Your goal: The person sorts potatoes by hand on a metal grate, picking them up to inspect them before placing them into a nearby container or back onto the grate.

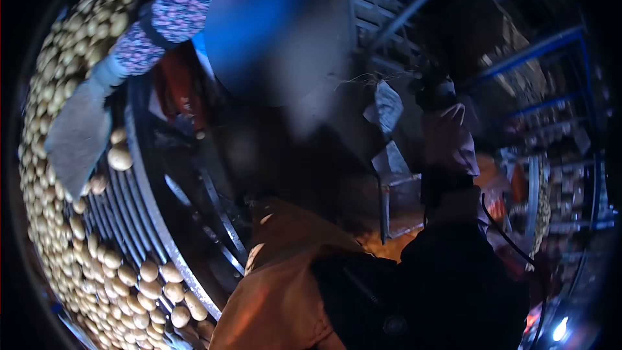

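The view is upside down, and my patterned sleeve enters from the top. My right hand (79,133), in a blurred grey glove, reaches over the potatoes (65,233) on the left. It looks stretched out flat, with no potato visibly held. Its fingertips are close to the dark rollers (123,210) and a few loose potatoes. A large potato (120,157) lies beside the glove, near the metal rail (152,198). My left hand does not show. A big blurred round patch covers the upper middle.
Someone in an orange garment (278,291) stands at the bottom centre. Dark clothing (460,272) shows to the right. Blue metal frames (531,52) and stacked crates line the right side. Another strip of potatoes (544,210) is at far right. A lamp (560,329) glows at lower right.
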Available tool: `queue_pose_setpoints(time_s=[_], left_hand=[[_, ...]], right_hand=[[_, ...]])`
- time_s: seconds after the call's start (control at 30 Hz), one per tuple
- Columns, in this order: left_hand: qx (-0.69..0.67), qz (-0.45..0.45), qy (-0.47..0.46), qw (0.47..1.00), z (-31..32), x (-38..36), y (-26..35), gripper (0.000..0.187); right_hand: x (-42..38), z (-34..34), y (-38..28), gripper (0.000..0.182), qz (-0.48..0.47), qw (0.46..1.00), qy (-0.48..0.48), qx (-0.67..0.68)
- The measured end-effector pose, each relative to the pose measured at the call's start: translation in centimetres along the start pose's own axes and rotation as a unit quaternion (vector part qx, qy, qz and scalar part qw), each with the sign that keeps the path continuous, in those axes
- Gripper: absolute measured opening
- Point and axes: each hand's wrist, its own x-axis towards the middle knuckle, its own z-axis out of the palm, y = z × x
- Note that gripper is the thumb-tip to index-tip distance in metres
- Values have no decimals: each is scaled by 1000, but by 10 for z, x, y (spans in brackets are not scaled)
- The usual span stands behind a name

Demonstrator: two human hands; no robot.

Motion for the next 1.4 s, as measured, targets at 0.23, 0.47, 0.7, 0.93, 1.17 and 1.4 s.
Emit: queue_pose_setpoints(time_s=[0.23,0.47,0.7,0.93,1.17,1.4], left_hand=[[18,31,-15,999,6,27,18,44],[23,48,-21,998,7,40,19,41],[22,61,-16,998,2,41,14,39],[7,63,-22,998,1,33,3,38],[-59,1,20,998,-36,-11,6,37],[-141,-97,45,984,-61,-42,43,36]], right_hand=[[-101,-157,7,27,85,949,268,-143],[-272,-245,102,29,338,861,334,-181],[-276,-203,119,34,375,841,386,-50],[-272,-259,115,29,374,753,357,-408],[-139,-243,159,25,136,773,274,-556],[99,86,249,23,-226,890,-194,-346]])
